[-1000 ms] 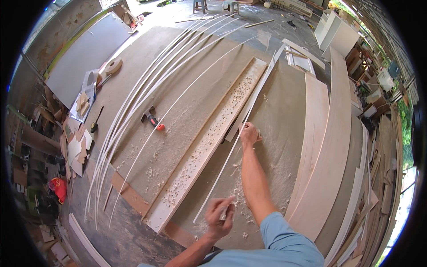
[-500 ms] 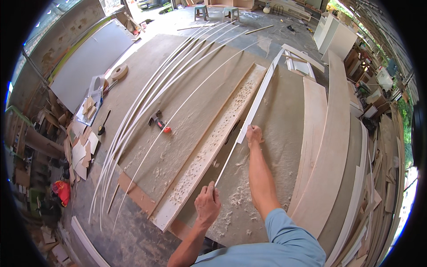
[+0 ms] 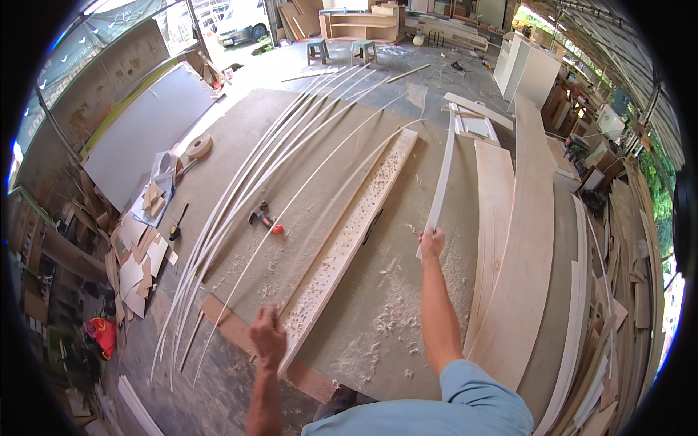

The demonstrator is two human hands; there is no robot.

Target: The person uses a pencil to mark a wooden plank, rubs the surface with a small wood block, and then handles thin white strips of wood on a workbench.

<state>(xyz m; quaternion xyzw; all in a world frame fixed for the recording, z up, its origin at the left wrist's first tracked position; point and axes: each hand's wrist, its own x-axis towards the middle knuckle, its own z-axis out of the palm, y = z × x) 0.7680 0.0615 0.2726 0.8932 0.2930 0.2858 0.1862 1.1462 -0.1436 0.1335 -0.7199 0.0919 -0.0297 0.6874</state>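
My right hand [image 3: 432, 243] is closed around the near end of a long, narrow white board [image 3: 443, 174], which reaches away to the far right. On the left, my left hand [image 3: 269, 338] is closed on a thin pale strip [image 3: 361, 164], which looks blurred and bows over the speckled plank. That plank [image 3: 349, 251] is long and whitish, dotted with small dark marks, and lies between my hands. Left of it, a hammer [image 3: 263, 216] with a red-tipped handle rests on the brown sheet [image 3: 396, 280], beside another thin strip.
Several long white strips [image 3: 240, 156] lie curved to the left. Wood shavings [image 3: 396, 320] cover the sheet near my right arm. Wide pale boards [image 3: 512, 269] run along the right. A tape roll [image 3: 198, 146] and wood scraps [image 3: 134, 272] lie left; two stools [image 3: 363, 52] stand far back.
My left hand has moved left across the speckled plank, carrying the thin strip away from the white board. My right hand and the board have shifted slightly right and nearer.
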